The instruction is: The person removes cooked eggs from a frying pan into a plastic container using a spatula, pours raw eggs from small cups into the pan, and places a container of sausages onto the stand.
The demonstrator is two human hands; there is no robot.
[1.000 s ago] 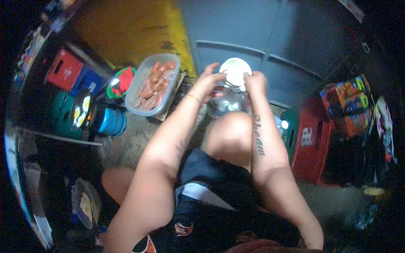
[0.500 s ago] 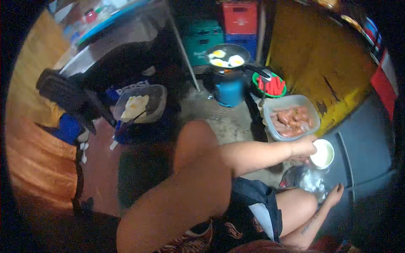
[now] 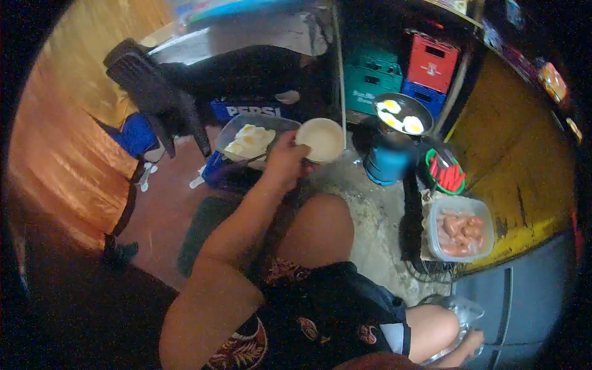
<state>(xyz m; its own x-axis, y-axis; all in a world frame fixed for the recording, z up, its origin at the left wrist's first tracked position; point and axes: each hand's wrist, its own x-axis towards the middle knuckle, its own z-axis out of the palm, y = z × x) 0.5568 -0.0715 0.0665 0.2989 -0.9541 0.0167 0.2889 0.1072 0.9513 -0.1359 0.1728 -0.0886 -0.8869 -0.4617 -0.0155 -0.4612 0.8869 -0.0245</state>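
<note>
My left hand (image 3: 287, 161) grips a white paper bowl (image 3: 320, 140) by its near side, thumb at the rim, with the bowl's mouth facing me. Just behind it is a clear plastic tub (image 3: 229, 131) of fried eggs (image 3: 250, 140), with a dark-handled utensil lying across its front edge. Low on the right, my right hand (image 3: 472, 344) has curled fingers beside a crinkled clear plastic bag (image 3: 465, 307). What those fingers hold is too small and blurred to make out.
Eggs fry in a pan (image 3: 404, 111) over a blue gas canister (image 3: 387, 163). Right of it are a green basket (image 3: 444, 190) of red sausages and a tub (image 3: 435, 237) of pinkish sausages. Crates (image 3: 372, 86) stand behind, a dark plastic chair (image 3: 145, 77) at left.
My left hand has carried the bowl from the right, beside the sausage tub, across to the egg tub. The head view has turned left. My right hand stays low by the plastic bag.
</note>
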